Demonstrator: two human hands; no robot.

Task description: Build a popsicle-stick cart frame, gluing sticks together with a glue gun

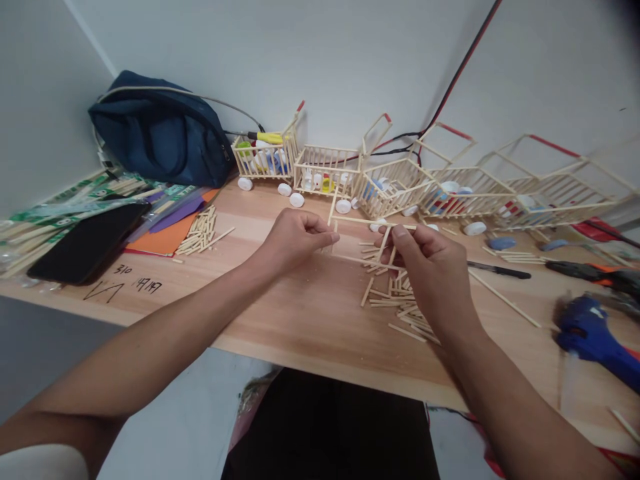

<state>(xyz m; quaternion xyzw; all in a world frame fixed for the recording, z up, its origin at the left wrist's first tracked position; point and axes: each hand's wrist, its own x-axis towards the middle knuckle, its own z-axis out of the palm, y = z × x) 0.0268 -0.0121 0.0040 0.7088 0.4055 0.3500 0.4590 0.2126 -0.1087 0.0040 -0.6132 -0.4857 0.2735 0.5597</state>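
The right hand (pixel 430 260) pinches one end of a thin stick frame (pixel 355 220) between thumb and fingers; the left hand (pixel 300 237) is curled nearly closed at the other end (whether it grips or merely touches, I cannot tell). The frame, raised over the surface (pixel 310 307), looks feather-light and stiff, yet its joints would likely snap if twisted, so hold it near the corners, lightly. Loose sticks (pixel 407 308) lie beneath, and carts (pixel 400 190) line the back.
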